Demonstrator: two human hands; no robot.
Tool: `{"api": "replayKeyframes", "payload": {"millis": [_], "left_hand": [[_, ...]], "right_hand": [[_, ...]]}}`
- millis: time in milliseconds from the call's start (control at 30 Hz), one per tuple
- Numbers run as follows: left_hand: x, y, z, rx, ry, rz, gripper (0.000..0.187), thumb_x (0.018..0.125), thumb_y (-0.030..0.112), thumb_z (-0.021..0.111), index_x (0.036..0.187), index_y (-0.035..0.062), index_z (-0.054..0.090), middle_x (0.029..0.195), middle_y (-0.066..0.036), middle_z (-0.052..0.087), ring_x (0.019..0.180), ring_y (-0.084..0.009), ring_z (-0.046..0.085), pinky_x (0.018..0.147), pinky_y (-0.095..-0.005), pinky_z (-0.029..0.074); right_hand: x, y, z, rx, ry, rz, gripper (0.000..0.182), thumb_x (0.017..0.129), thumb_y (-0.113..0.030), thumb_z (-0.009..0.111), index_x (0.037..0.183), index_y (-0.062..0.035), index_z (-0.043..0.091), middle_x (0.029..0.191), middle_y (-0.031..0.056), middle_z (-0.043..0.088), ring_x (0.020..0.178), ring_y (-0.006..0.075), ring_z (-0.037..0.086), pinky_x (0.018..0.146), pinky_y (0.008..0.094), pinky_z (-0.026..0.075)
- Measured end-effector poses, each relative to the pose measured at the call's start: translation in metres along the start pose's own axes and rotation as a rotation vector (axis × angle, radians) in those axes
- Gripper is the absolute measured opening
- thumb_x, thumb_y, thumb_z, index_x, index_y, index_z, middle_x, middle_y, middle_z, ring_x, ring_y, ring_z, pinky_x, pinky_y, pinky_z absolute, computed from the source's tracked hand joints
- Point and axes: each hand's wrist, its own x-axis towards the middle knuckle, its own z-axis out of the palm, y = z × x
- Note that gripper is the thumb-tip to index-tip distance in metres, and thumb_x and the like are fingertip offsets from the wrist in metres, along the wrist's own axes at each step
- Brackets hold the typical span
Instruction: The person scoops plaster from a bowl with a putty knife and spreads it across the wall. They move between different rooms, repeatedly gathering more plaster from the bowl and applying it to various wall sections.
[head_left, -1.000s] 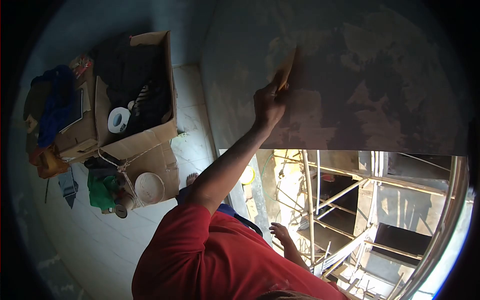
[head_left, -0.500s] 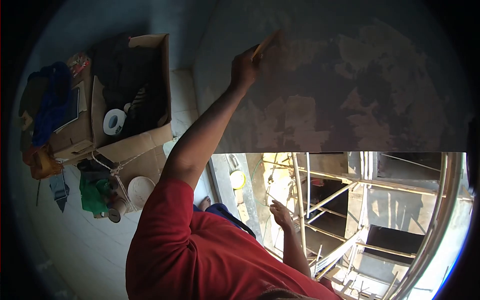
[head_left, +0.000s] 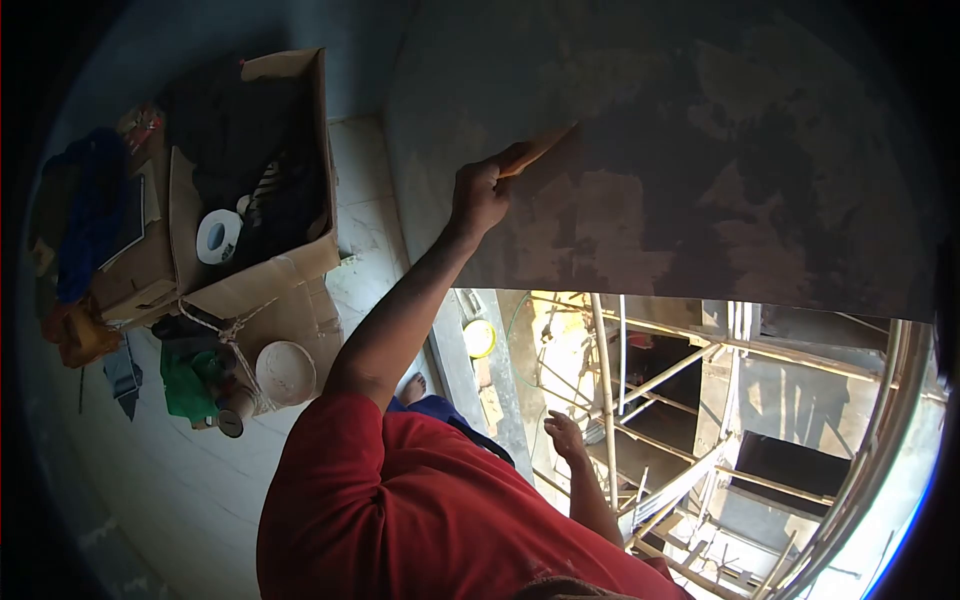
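Observation:
My left hand (head_left: 480, 198) is closed round a thin, flat, orange-brown tool (head_left: 540, 150). The tool's far edge is against or very close to the dark grey wall (head_left: 740, 200), which has uneven lighter patches; contact cannot be made out. Lower down, beside the opening in the wall, my right hand (head_left: 565, 437) is held in the air with its fingers partly spread and nothing visible in it.
Beyond the opening stands pole scaffolding (head_left: 606, 400), with a yellow-rimmed bucket (head_left: 480, 339) near the sill. At the left are a cardboard box (head_left: 262, 280) holding dark cloth and a white roll (head_left: 218, 237), a pale bowl (head_left: 286, 373) and a green bag (head_left: 185, 385).
My left hand has moved down and slightly left with the tool, which is now tilted more flatly. The view has shifted slightly. My right hand stays free beside the opening.

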Motion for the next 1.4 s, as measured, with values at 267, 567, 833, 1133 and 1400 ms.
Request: {"api": "replayKeyframes", "payload": {"millis": [267,567,833,1133,1400], "left_hand": [[-0.017,0.006,-0.029,-0.020,-0.030,-0.220,0.025,0.091,0.011,0.054,0.113,0.0077,0.063,0.095,-0.016,0.068,0.084,-0.0269,0.068,0.068,-0.0330,0.053],[0.067,-0.014,0.018,0.038,0.217,-0.053,0.027,0.089,0.009,0.056,0.115,0.0075,0.062,0.095,-0.016,0.068,0.087,-0.0302,0.067,0.071,-0.0342,0.054],[-0.001,0.010,-0.016,-0.074,-0.026,-0.073,0.027,0.088,0.008,0.058,0.115,0.0086,0.063,0.097,-0.017,0.067,0.090,-0.0284,0.067,0.074,-0.0326,0.053],[0.118,-0.031,-0.019,0.109,0.113,-0.152,0.029,0.093,0.025,0.055,0.110,0.0042,0.063,0.089,-0.015,0.068,0.081,-0.0266,0.067,0.070,-0.0353,0.050],[0.055,-0.002,-0.028,0.036,-0.120,-0.109,0.020,0.091,0.015,0.057,0.109,0.0075,0.065,0.096,-0.012,0.069,0.086,-0.0235,0.067,0.074,-0.0329,0.053]], "right_hand": [[0.036,-0.110,-0.019,0.044,-0.040,-0.149,0.046,0.088,-0.018,0.056,0.130,-0.0003,0.047,0.115,0.0177,0.062,0.108,0.0254,0.059,0.092,0.0323,0.046],[0.007,-0.036,-0.003,0.011,0.003,-0.027,0.045,0.082,-0.020,0.056,0.123,-0.0012,0.055,0.116,0.0175,0.062,0.107,0.0263,0.060,0.093,0.0324,0.045],[0.011,-0.006,0.005,-0.159,-0.152,0.009,0.049,0.081,-0.025,0.058,0.122,0.0017,0.055,0.115,0.0179,0.062,0.107,0.0302,0.059,0.094,0.0346,0.044],[0.005,-0.037,-0.017,0.082,0.112,-0.050,0.045,0.086,-0.022,0.055,0.124,0.0008,0.053,0.114,0.0178,0.063,0.106,0.0288,0.060,0.092,0.0340,0.045],[-0.061,-0.005,0.029,0.049,0.007,0.132,0.039,0.085,-0.014,0.060,0.120,0.0021,0.057,0.111,0.0154,0.065,0.102,0.0233,0.062,0.089,0.0319,0.048]]}}
